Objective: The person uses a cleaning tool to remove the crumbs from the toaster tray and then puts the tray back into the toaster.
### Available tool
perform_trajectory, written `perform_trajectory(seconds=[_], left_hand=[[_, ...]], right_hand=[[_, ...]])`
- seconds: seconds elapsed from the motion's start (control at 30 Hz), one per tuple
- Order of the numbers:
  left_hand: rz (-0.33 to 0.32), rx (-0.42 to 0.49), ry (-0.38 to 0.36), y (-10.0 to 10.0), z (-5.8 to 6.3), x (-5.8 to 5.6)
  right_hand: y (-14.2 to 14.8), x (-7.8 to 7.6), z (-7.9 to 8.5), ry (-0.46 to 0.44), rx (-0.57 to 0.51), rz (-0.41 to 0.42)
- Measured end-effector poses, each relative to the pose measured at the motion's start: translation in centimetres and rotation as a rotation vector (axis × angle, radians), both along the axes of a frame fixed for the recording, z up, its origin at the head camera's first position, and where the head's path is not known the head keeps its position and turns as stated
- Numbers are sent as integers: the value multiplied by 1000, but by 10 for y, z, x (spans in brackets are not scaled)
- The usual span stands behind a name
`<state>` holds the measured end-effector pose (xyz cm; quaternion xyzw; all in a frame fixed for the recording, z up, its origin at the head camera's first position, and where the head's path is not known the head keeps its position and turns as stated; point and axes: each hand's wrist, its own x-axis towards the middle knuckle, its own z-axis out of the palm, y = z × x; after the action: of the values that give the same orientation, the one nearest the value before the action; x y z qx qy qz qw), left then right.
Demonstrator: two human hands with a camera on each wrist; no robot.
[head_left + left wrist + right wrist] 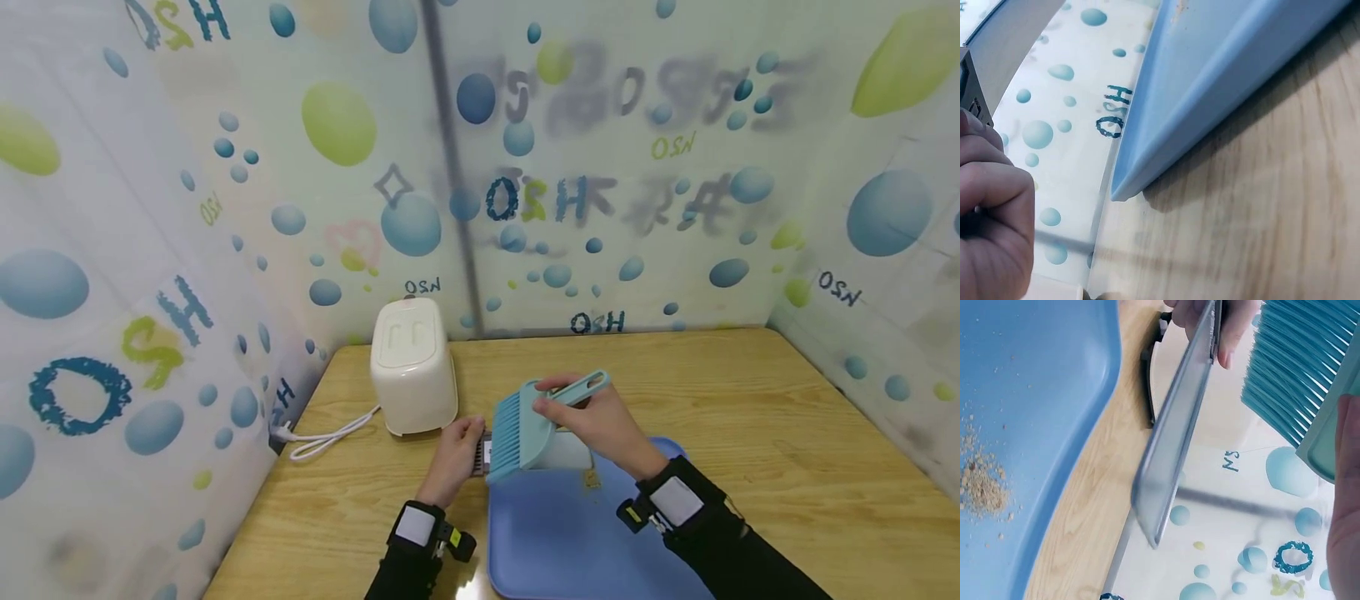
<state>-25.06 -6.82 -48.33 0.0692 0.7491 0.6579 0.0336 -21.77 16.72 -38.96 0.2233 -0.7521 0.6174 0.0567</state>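
Note:
My left hand grips the end of a flat metal crumb tray, which hangs tilted above the blue tray's far edge. A teal brush is in my right hand, with fingers and thumb around the base of its handle. In the head view the bristles cover part of the crumb tray; in the right wrist view, brush and crumb tray look apart. Below is a blue tray. Brown crumbs lie in a small pile on it.
A cream toaster stands at the back left, just beyond my left hand. Its white cord runs left to a plug at the wall. Patterned curtains enclose the wooden table at the back and sides.

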Motion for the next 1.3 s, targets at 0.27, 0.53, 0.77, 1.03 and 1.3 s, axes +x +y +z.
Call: perform_trajectory(seconds=[0.27, 0.53, 0.77, 1.03, 1.3], left_hand=[[-11, 2, 9, 2, 4, 3], [-30, 20, 7, 4, 0, 1], [-30, 5, 14, 2, 0, -1], [-8, 15, 6, 3, 1, 1], [-10, 15, 6, 2, 2, 2]], right_hand=[[-5, 1, -14, -47, 80, 9], [2, 6, -16, -78, 96, -33], [4, 8, -16, -83, 117, -36], [9, 9, -18, -94, 95, -41], [15, 9, -19, -92, 81, -71]])
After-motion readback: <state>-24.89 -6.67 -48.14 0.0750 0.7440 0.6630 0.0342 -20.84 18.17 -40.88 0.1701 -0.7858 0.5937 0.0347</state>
